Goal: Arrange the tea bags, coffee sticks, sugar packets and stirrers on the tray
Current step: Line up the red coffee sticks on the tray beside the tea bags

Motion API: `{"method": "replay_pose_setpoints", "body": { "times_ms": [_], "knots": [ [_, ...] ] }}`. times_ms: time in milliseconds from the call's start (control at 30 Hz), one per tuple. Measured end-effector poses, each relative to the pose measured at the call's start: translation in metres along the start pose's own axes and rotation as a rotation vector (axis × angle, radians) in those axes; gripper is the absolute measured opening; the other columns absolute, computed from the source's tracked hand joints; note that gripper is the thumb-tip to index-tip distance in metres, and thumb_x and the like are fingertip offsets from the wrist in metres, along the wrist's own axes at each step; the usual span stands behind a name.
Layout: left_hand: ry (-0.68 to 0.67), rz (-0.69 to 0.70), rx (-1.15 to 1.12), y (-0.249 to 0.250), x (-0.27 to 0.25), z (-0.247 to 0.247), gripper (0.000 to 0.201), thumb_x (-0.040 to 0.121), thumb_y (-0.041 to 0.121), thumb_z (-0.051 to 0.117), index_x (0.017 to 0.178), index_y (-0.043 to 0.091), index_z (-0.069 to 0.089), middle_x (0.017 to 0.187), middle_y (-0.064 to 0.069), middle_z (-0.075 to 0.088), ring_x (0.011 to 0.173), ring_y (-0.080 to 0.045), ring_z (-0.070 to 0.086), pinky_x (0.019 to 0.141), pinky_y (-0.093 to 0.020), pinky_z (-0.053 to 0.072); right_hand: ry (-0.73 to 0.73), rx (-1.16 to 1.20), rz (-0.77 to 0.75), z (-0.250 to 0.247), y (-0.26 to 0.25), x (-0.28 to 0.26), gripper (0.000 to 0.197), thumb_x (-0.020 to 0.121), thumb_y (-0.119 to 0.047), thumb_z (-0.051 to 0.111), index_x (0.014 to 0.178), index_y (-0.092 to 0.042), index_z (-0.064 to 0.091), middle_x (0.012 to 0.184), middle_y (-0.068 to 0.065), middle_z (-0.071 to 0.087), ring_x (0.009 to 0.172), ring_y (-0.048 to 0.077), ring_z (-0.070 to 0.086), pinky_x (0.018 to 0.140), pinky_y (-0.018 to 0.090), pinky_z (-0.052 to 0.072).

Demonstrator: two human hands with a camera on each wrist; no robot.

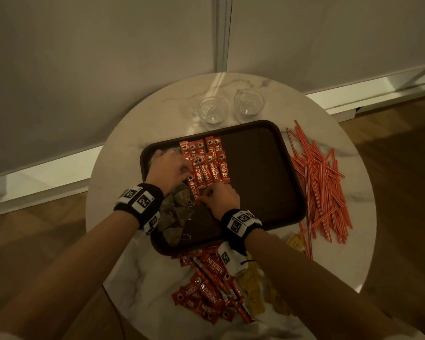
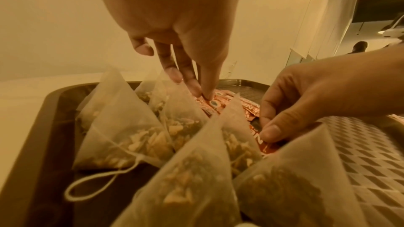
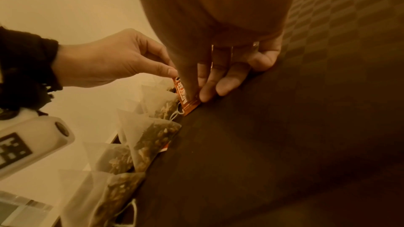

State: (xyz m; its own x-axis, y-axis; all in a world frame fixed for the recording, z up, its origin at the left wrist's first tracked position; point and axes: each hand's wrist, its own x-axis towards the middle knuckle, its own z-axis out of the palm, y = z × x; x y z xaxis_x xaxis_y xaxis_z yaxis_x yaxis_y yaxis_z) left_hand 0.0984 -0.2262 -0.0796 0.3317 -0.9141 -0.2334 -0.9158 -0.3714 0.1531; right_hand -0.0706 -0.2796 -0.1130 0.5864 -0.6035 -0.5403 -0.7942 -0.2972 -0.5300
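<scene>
nearest the person, a loose heap of coffee sticks lies on the table below the tray's near edge, with yellowish sugar packets beside and partly under the right forearm; in this dim light their number is hard to judge. on the brown tray, pyramid tea bags fill the left side, strings trailing.

both hands work one coffee stick at the boundary between tea bags and the row of sticks already laid. the right hand pinches its near end between thumb and fingertips, the other fingers resting on the tray floor. the left hand has its fingertips pressed together on the far end, thumb meeting them in a light pinch.

to the right, off the tray, striped stirrers lie scattered, and two glasses stand beyond the tray's far rim.

the risk here seems to be crowding: this stick sits touching a tea bag, so sliding it flat could push the light bags over or snag a string. a nudge the other way would skew the neighbouring sticks, which overlap already. the right forearm also hovers over the loose packets and could sweep some off the table's edge.
</scene>
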Motion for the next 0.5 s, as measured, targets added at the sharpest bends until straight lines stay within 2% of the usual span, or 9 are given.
{"method": "replay_pose_setpoints", "body": {
  "times_ms": [333, 433, 500],
  "knots": [
    [-0.004, 0.002, 0.050, 0.002, -0.001, 0.001, 0.024, 0.095, 0.043, 0.058, 0.111, 0.028, 0.066, 0.110, 0.009, 0.065, 0.114, -0.015, 0.050, 0.105, -0.043, 0.027, 0.034, 0.010, 0.020, 0.001, -0.001, 0.002, 0.019, 0.086, -0.042, 0.071, 0.085, -0.023, 0.068, 0.084, -0.006, 0.068, 0.081, 0.013, 0.065, 0.074, 0.032, 0.052],
    [0.040, 0.002, 0.025, 0.002, -0.005, 0.002, 0.028, 0.095, 0.044, 0.057, 0.116, 0.027, 0.065, 0.112, 0.008, 0.064, 0.113, -0.015, 0.050, 0.104, -0.043, 0.028, 0.043, 0.019, 0.013, 0.001, 0.000, 0.002, 0.021, 0.086, -0.044, 0.071, 0.084, -0.023, 0.068, 0.081, -0.006, 0.068, 0.079, 0.012, 0.064, 0.073, 0.034, 0.053],
    [0.100, -0.006, -0.026, 0.002, -0.010, 0.002, 0.025, 0.095, 0.043, 0.057, 0.111, 0.026, 0.066, 0.108, 0.008, 0.065, 0.110, -0.015, 0.051, 0.102, -0.043, 0.028, 0.037, 0.039, 0.011, -0.001, 0.002, 0.001, 0.022, 0.087, -0.044, 0.070, 0.085, -0.022, 0.068, 0.081, -0.006, 0.068, 0.079, 0.012, 0.064, 0.072, 0.032, 0.052]
  ]
}}
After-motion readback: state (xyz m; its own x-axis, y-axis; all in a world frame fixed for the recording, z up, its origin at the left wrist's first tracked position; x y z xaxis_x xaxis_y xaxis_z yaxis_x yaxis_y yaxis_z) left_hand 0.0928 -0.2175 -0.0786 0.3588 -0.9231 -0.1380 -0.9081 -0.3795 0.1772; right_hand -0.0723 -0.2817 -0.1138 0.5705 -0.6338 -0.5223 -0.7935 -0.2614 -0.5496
